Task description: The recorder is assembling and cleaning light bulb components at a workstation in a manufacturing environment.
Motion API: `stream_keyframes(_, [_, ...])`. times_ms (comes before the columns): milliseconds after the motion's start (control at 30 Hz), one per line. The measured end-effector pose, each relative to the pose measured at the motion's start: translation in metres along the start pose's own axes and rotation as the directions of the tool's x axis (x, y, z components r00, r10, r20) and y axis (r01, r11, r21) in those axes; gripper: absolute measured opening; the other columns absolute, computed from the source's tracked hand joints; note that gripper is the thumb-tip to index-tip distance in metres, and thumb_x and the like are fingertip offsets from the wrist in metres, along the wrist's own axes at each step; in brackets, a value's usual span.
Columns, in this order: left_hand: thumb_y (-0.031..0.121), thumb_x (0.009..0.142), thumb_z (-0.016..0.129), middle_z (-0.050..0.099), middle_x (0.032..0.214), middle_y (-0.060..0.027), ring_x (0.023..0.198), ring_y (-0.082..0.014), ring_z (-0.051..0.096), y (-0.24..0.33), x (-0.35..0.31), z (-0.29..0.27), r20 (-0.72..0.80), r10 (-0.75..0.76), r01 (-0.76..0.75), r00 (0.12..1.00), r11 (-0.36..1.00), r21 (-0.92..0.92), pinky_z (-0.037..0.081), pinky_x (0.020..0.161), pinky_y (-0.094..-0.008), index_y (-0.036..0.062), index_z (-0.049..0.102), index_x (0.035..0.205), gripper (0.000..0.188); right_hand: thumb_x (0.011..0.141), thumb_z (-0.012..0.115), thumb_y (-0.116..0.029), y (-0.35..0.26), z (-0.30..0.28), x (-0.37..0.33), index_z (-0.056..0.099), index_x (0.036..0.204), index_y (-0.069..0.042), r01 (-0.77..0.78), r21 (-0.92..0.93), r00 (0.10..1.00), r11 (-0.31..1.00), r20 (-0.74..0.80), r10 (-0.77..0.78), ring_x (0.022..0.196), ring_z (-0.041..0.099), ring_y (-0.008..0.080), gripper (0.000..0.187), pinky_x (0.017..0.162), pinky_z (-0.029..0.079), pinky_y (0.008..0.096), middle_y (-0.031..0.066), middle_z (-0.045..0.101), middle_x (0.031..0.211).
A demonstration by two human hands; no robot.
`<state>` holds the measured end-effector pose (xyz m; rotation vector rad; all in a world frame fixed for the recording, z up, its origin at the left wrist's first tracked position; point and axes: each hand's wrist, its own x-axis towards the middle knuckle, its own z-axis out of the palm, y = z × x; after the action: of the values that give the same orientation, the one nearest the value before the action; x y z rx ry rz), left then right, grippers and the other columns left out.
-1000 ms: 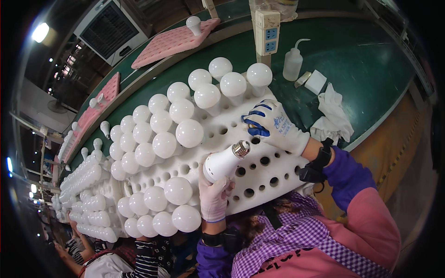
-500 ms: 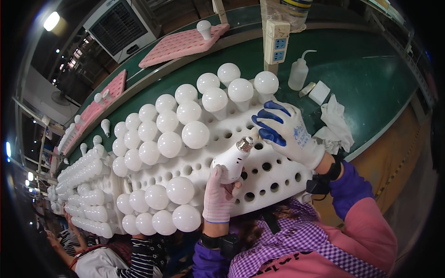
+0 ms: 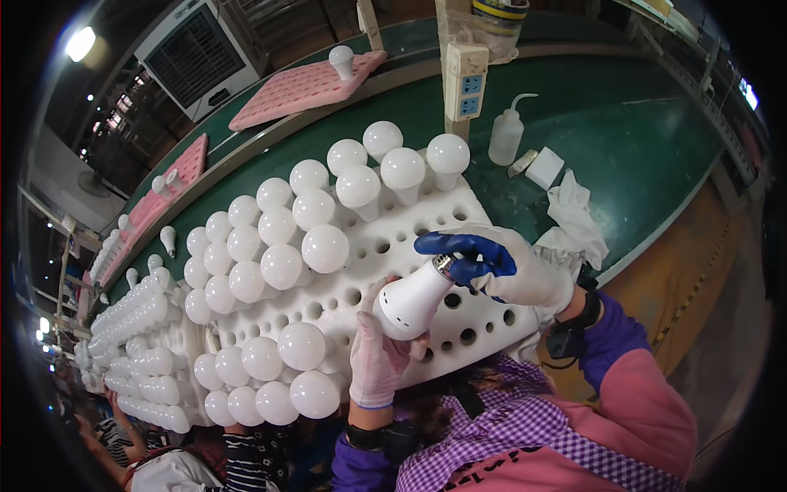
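In my left hand [image 3: 379, 348], gloved in pale pink and white, is a white light bulb [image 3: 407, 305] by its wide end. It is tilted, its metal screw base up and to the right, and small dark slots show on its body. My right hand [image 3: 512, 266], in a white glove with blue-coated fingers, closes its thumb and fingers around the screw base, partly hiding it. Beneath both hands lies a white foam tray [image 3: 508, 336] with rows of round holes. Rows of bulbs with white globes [image 3: 325, 248] stand in it, mostly left of my hands.
A squeeze bottle [image 3: 507, 136], a small white block [image 3: 544, 169] and a crumpled cloth [image 3: 571, 217] lie on the green table [image 3: 631, 123]. Beyond rise a post with a socket box [image 3: 467, 82] and a pink foam tray [image 3: 295, 92]. Another person [image 3: 176, 471] sits at the left.
My right hand has come down from above the tray's far holes onto the bulb's screw base. The bulb has tilted further right in my left hand. The whole view has shifted slightly.
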<state>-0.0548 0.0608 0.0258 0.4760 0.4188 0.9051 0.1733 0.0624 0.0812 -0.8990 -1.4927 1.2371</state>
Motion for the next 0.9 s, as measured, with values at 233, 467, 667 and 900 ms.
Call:
stream_keyframes(233, [0.04,0.084,0.069,0.039,0.137,-0.0161,0.116,-0.0256,0.05,-0.007,0.003,0.001,0.081,0.341,-0.333,0.937,0.794,0.509,0.05,0.083,-0.0352,0.0019,0.025,0.144,0.083,0.093,0.061,-0.015,0.001,-0.001,0.002,0.056,0.128,-0.005,-0.191,0.079,0.98,0.979,-0.042,0.194,0.082,0.054,0.0054,0.037,0.071,0.045,0.0193,-0.0015,0.058,0.099])
stream_keyframes(467, [0.038,0.083,0.071,0.035,0.14,-0.0163,0.121,-0.0275,0.047,-0.007,0.006,0.003,0.091,0.395,-0.377,0.914,0.748,0.547,0.049,0.087,-0.0389,0.0015,0.023,0.145,0.086,0.087,0.069,-0.027,0.003,-0.001,0.005,0.053,0.127,0.0,-0.131,0.078,0.991,0.988,0.023,0.13,0.097,0.056,0.0071,0.051,0.076,0.048,0.0193,0.0044,0.059,0.123])
stream_keyframes(667, [0.01,0.093,0.055,0.036,0.14,-0.0164,0.119,-0.0239,0.048,-0.004,0.011,-0.004,-0.058,0.366,-0.267,0.929,0.769,0.58,0.045,0.094,-0.0341,0.0021,0.019,0.146,0.065,0.085,0.064,-0.006,-0.012,-0.012,0.045,0.058,0.119,0.0,0.049,0.026,0.974,0.998,-0.223,-0.042,0.093,0.056,0.0075,0.035,0.076,0.049,0.021,0.0051,0.063,0.111])
stream_keyframes(900, [0.006,0.095,0.048,0.051,0.126,-0.0161,0.106,-0.0189,0.057,-0.009,0.012,-0.009,-0.134,0.332,-0.18,0.934,0.758,0.627,0.047,0.087,-0.0292,-0.0024,0.035,0.136,0.044,0.083,0.062,-0.001,-0.012,-0.066,0.122,0.059,0.121,-0.002,0.039,-0.714,0.814,0.699,-0.383,-0.437,0.086,0.061,0.0091,0.038,0.076,0.05,0.0237,0.0067,0.068,0.101])
